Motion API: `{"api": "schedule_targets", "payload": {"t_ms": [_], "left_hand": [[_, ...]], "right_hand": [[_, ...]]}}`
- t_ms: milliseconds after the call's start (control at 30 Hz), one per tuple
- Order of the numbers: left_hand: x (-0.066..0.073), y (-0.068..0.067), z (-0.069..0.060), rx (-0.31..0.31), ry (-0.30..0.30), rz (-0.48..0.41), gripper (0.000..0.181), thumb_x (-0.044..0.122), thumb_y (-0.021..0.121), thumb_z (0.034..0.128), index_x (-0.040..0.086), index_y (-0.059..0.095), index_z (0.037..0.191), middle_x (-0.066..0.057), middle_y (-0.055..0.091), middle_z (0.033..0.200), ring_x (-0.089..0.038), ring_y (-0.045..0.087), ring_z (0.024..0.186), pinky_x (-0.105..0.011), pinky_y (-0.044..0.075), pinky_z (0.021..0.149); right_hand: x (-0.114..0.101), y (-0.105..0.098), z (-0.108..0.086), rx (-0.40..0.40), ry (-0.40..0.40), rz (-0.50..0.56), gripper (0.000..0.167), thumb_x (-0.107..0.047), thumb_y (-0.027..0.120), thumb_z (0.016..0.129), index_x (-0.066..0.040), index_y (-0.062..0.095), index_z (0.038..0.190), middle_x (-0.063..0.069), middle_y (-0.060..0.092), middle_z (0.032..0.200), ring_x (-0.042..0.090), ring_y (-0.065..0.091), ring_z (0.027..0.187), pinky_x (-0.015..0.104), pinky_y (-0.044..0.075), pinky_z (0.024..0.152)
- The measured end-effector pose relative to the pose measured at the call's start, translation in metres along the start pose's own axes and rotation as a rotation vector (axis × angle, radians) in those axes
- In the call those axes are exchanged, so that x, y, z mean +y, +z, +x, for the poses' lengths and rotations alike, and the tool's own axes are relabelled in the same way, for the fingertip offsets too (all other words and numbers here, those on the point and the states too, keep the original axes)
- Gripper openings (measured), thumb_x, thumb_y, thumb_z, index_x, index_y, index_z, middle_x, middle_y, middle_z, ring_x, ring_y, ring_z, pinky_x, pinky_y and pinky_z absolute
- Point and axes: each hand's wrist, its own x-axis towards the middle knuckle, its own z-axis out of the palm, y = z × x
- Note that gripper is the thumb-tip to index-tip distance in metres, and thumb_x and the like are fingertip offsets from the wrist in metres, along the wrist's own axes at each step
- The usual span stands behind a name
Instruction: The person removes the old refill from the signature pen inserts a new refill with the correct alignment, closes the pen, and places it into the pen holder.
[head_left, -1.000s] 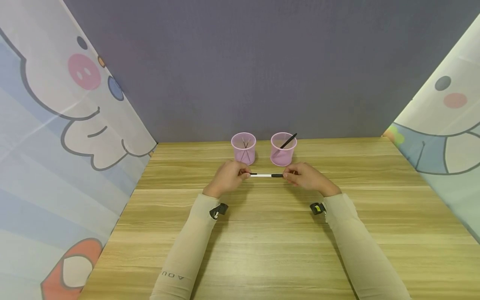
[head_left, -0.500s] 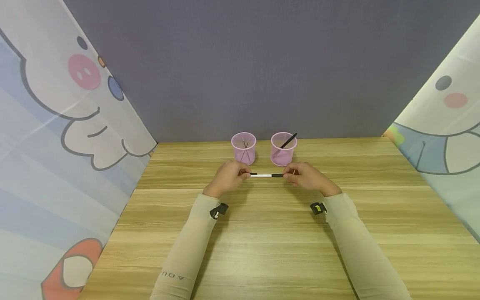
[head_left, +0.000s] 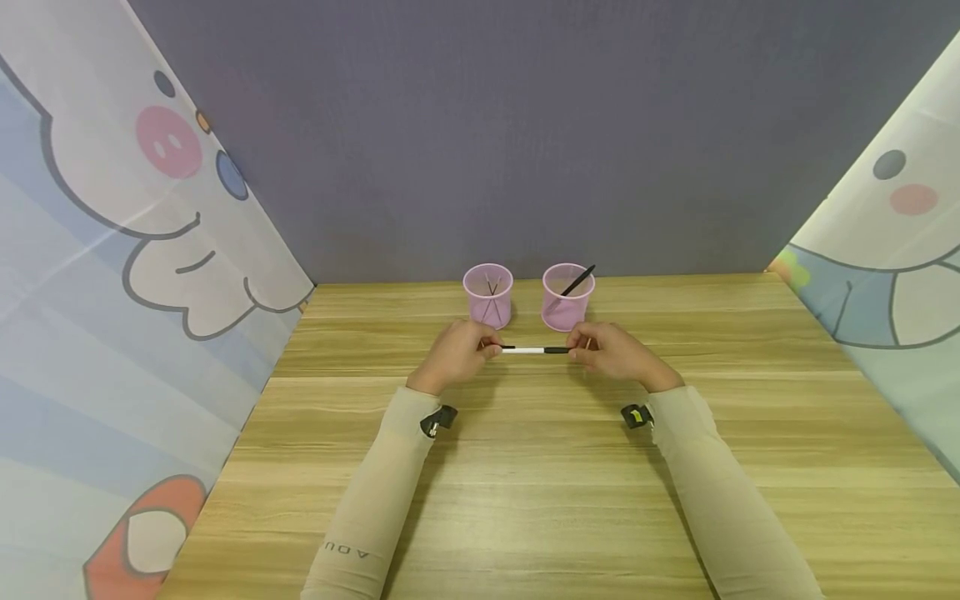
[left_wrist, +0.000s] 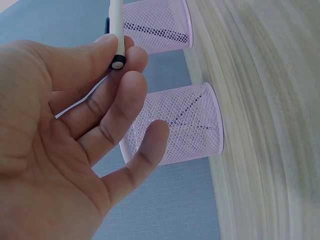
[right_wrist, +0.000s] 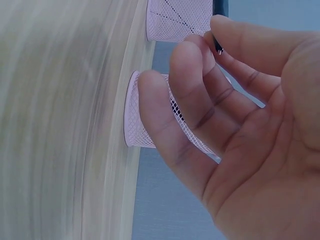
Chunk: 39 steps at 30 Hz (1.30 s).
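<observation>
A white pen [head_left: 528,350] with a black grip section is held level above the wooden table, in front of two pink mesh cups. My left hand [head_left: 455,354] pinches its clip end between thumb and fingers; the left wrist view shows the white barrel [left_wrist: 116,24] and black end there. At the other end, my right hand [head_left: 617,356] pinches the black section [right_wrist: 218,25] between thumb and fingertips. The left mesh cup [head_left: 488,307] holds two thin crossed sticks. A black pen [head_left: 577,281] leans in the right mesh cup [head_left: 564,312].
Both cups stand at the back of the wooden table [head_left: 536,500], close to a grey panel [head_left: 525,142]. Cartoon-printed sheets [head_left: 97,333] hang on the left and right sides. A small black device [head_left: 636,416] sits on each wrist.
</observation>
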Motion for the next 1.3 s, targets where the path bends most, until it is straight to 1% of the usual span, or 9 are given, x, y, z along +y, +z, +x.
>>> {"api": "schedule_targets", "payload": {"t_ms": [200, 433, 533, 667, 900, 1100, 1200, 1300], "left_hand": [[-0.0002, 0.0003, -0.0001, 0.000, 0.005, 0.008, 0.007, 0.015, 0.073, 0.0947, 0.012, 0.079, 0.096, 0.001, 0.076, 0.086, -0.010, 0.066, 0.076, -0.030, 0.055, 0.073], [0.0010, -0.0005, 0.0001, -0.001, 0.007, 0.007, 0.007, 0.014, 0.073, 0.0944, 0.012, 0.079, 0.096, 0.000, 0.077, 0.087, -0.011, 0.067, 0.077, -0.031, 0.056, 0.074], [0.0009, -0.0005, 0.0004, 0.001, 0.008, 0.006, 0.007, 0.014, 0.074, 0.0942, 0.012, 0.079, 0.096, 0.000, 0.077, 0.087, -0.011, 0.067, 0.077, -0.031, 0.056, 0.075], [0.0007, -0.0002, 0.0005, -0.001, 0.006, 0.011, 0.007, 0.015, 0.074, 0.0941, 0.012, 0.079, 0.096, 0.000, 0.077, 0.088, -0.011, 0.067, 0.078, -0.032, 0.056, 0.075], [0.0009, 0.0000, 0.0003, -0.004, 0.001, 0.011, 0.007, 0.015, 0.074, 0.0942, 0.012, 0.079, 0.097, 0.000, 0.077, 0.088, -0.011, 0.068, 0.078, -0.032, 0.056, 0.076], [0.0019, -0.0007, -0.0001, -0.005, 0.003, 0.015, 0.007, 0.015, 0.074, 0.0941, 0.012, 0.079, 0.097, 0.000, 0.077, 0.087, -0.011, 0.067, 0.077, -0.031, 0.055, 0.074], [0.0020, -0.0011, -0.0005, -0.003, 0.006, 0.016, 0.007, 0.015, 0.074, 0.0937, 0.012, 0.079, 0.097, 0.000, 0.077, 0.087, -0.011, 0.067, 0.078, -0.031, 0.056, 0.075], [0.0019, -0.0012, -0.0008, -0.002, 0.004, 0.014, 0.007, 0.015, 0.074, 0.0938, 0.012, 0.079, 0.097, 0.000, 0.077, 0.088, -0.011, 0.068, 0.078, -0.031, 0.056, 0.075]], "right_hand": [[0.0007, 0.0003, 0.0003, -0.002, -0.001, 0.005, 0.006, -0.001, 0.064, 0.097, 0.001, 0.063, 0.102, 0.019, 0.065, 0.087, 0.031, 0.066, 0.071, 0.026, 0.054, 0.059], [-0.0002, 0.0001, 0.0003, 0.009, 0.005, -0.006, 0.006, 0.000, 0.066, 0.096, -0.001, 0.062, 0.100, 0.019, 0.066, 0.086, 0.030, 0.065, 0.070, 0.026, 0.052, 0.058], [-0.0003, 0.0001, 0.0006, 0.012, 0.004, -0.011, 0.007, 0.001, 0.066, 0.095, -0.001, 0.062, 0.100, 0.019, 0.066, 0.085, 0.030, 0.065, 0.070, 0.026, 0.052, 0.058], [-0.0002, 0.0003, 0.0011, 0.013, -0.002, -0.014, 0.007, 0.001, 0.066, 0.095, -0.001, 0.061, 0.100, 0.016, 0.065, 0.084, 0.028, 0.065, 0.069, 0.026, 0.051, 0.058], [0.0002, 0.0005, 0.0014, 0.010, -0.013, -0.010, 0.008, 0.002, 0.066, 0.094, 0.000, 0.061, 0.099, 0.018, 0.066, 0.083, 0.025, 0.064, 0.068, 0.026, 0.050, 0.058], [0.0007, 0.0007, 0.0014, 0.011, -0.011, -0.016, 0.008, 0.003, 0.066, 0.094, 0.001, 0.060, 0.099, 0.016, 0.066, 0.083, 0.022, 0.063, 0.068, 0.025, 0.050, 0.058], [0.0008, 0.0009, 0.0013, 0.012, -0.008, -0.016, 0.009, 0.003, 0.066, 0.094, 0.000, 0.060, 0.099, 0.017, 0.066, 0.084, 0.021, 0.062, 0.069, 0.025, 0.050, 0.058], [0.0008, 0.0009, 0.0013, 0.025, -0.004, -0.029, 0.011, -0.001, 0.070, 0.092, -0.003, 0.062, 0.099, 0.013, 0.066, 0.084, 0.020, 0.061, 0.072, 0.026, 0.049, 0.061]]}}
